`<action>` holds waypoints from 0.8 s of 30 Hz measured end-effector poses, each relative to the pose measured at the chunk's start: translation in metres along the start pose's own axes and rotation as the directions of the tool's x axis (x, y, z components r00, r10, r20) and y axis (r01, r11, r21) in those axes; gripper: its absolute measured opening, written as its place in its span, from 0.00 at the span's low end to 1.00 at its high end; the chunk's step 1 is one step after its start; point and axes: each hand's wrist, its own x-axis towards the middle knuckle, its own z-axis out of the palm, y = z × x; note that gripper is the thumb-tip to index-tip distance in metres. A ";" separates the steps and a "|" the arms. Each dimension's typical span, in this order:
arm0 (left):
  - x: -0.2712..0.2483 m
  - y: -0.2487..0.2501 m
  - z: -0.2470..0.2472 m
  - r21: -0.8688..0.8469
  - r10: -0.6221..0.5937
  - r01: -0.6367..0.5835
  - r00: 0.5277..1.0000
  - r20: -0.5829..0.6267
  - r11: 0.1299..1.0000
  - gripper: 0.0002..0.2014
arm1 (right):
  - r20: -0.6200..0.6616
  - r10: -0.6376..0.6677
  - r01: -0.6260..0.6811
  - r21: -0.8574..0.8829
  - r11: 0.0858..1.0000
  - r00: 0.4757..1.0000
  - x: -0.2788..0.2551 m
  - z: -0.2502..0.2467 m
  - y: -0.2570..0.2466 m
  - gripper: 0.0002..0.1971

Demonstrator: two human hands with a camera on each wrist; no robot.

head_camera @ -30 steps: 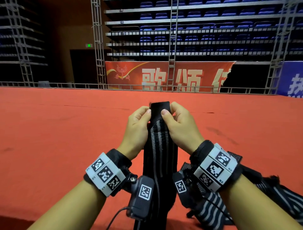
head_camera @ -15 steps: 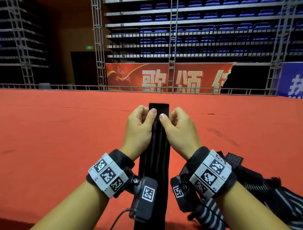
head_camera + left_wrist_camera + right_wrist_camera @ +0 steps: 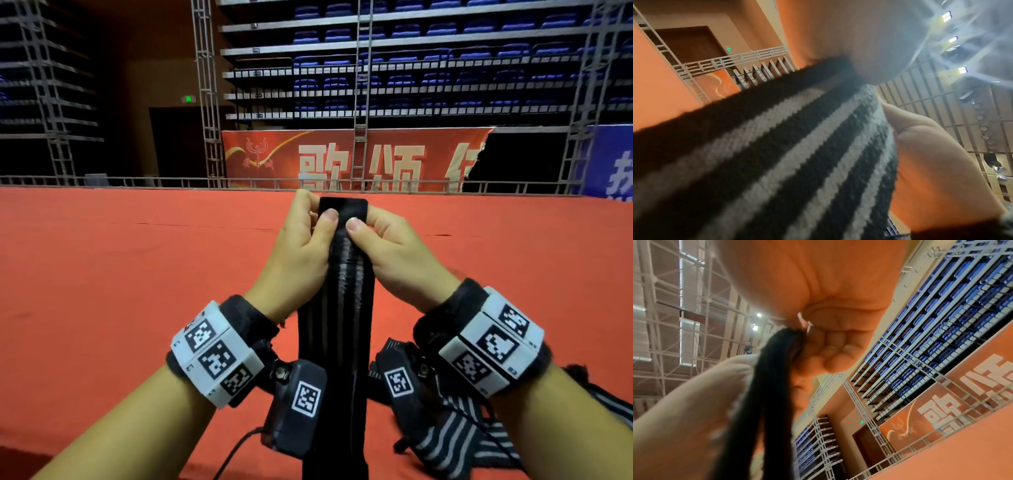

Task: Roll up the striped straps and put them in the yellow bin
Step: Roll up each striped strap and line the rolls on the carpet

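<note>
Black strap (image 3: 334, 329) with grey-white stripes, orange-red carpet (image 3: 120, 274), red banner (image 3: 352, 159)

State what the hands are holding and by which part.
Both hands hold one striped strap at its plain black top end. The left hand and right hand pinch it from either side, thumbs on the near face. The rest hangs down between the wrists.

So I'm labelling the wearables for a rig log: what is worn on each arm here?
Both forearms are bare, no sleeves. Each wrist carries a black padded band faced with white blocks printed with black square codes: left band, right band. Under each wrist hangs a black camera with its own white code tag: left camera, right camera. A thin black cable trails from the left camera.
</note>
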 end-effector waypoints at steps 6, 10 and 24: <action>-0.001 -0.004 -0.011 -0.007 -0.092 0.094 0.991 0.096 0.996 0.05 | 0.073 0.106 -0.109 0.031 0.994 0.992 0.000 -0.005 0.005 0.16; -0.001 -0.010 -0.015 0.059 -0.099 0.093 0.989 0.113 0.994 0.08 | -0.060 0.113 -0.116 -0.049 0.992 0.992 0.001 -0.006 0.011 0.10; -0.002 0.009 -0.031 -0.211 -0.093 0.127 0.982 0.167 0.969 0.07 | 0.030 0.240 -0.239 0.252 0.938 0.970 -0.001 -0.002 -0.014 0.10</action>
